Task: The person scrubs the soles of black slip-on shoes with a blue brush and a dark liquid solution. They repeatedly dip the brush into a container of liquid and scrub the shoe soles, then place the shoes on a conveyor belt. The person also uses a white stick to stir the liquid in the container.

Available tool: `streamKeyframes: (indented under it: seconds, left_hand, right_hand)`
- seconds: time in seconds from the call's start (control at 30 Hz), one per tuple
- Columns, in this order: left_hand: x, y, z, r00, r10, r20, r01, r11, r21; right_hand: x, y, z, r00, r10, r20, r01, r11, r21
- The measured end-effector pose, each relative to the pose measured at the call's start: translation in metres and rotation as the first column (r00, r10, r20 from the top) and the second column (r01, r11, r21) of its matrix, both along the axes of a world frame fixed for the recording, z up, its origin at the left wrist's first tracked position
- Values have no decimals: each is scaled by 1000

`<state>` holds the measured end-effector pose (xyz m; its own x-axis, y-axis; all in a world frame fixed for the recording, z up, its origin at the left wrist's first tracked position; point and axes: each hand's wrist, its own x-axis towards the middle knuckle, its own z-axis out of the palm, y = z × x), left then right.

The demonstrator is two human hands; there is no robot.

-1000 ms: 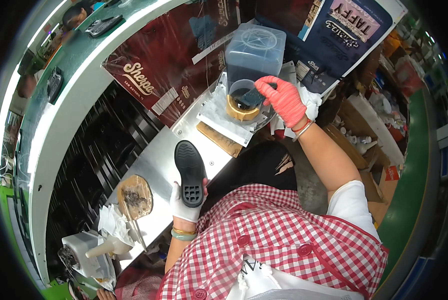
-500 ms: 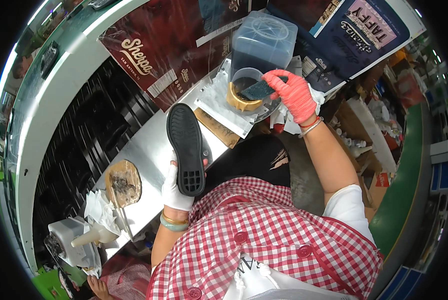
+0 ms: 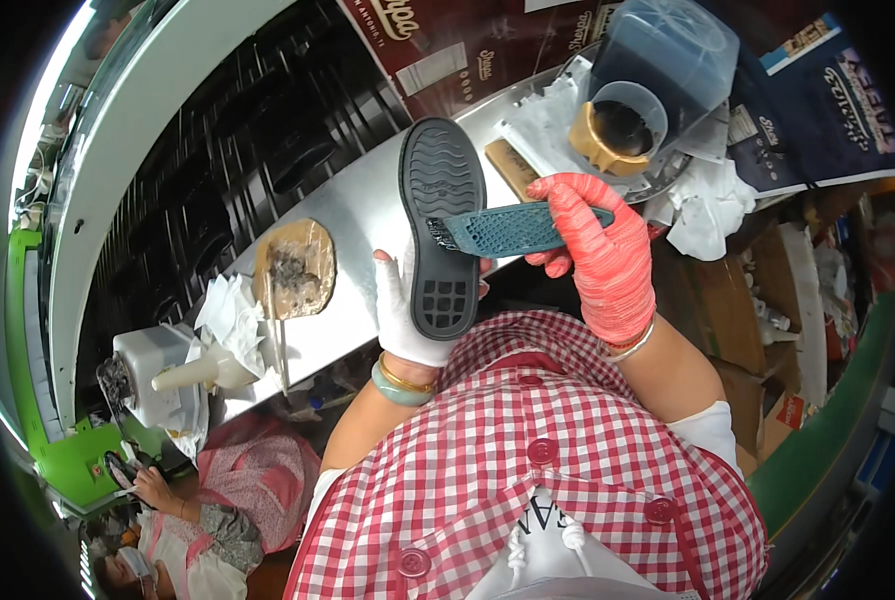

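A black shoe sole [image 3: 444,190] is held upright with its ridged underside facing me. My left hand [image 3: 408,322], in a white glove with bare fingertips, grips it at the lower end, where a grid of square recesses shows. In a pink glove, my right hand [image 3: 606,262] pinches the end of a flat teal brush [image 3: 516,230] with a textured handle. The brush's dark, wet-looking bristles rest against the middle of the sole. Behind my right hand stands a clear cup [image 3: 645,98] wrapped in tan tape, with dark liquid inside.
A large translucent container [image 3: 668,55] stands behind the cup. On the metal bench [image 3: 353,270] lie a dark-stained tan pad [image 3: 296,268], tweezers, crumpled white paper [image 3: 233,310] and a pale nozzle bottle [image 3: 208,370]. Cardboard boxes [image 3: 698,300] sit at right; a co-worker [image 3: 238,510] is at lower left.
My right hand has brought the brush from the cup down and left onto the sole. The view has shifted, and the co-worker shows more fully.
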<state>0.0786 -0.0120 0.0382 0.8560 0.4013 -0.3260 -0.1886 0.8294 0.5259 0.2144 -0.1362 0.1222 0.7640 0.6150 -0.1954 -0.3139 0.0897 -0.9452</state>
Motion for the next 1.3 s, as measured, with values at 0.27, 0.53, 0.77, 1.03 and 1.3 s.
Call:
streamKeyframes:
  seconds: [0.27,0.53,0.77,1.03,1.3]
  left_hand:
    - [2,-5,10,1000,18,2,-18,1000,12]
    - [10,-4,2,987,157,-42,-161,977,-143]
    - [14,-1,8,988,112,102,-94,981,-170]
    - [15,-2,6,995,75,65,-62,980,-190]
    - [12,-1,8,997,12,75,3,980,-199]
  right_hand:
    - [-7,7,-7,996,33,82,-29,998,-58]
    - [-20,3,-6,992,54,113,-44,995,-88]
    - [-28,-1,0,990,104,96,-93,990,-111]
    - [-35,-7,5,986,132,102,-115,982,-152]
    - [-30,-11,4,929,244,280,-206,966,-158]
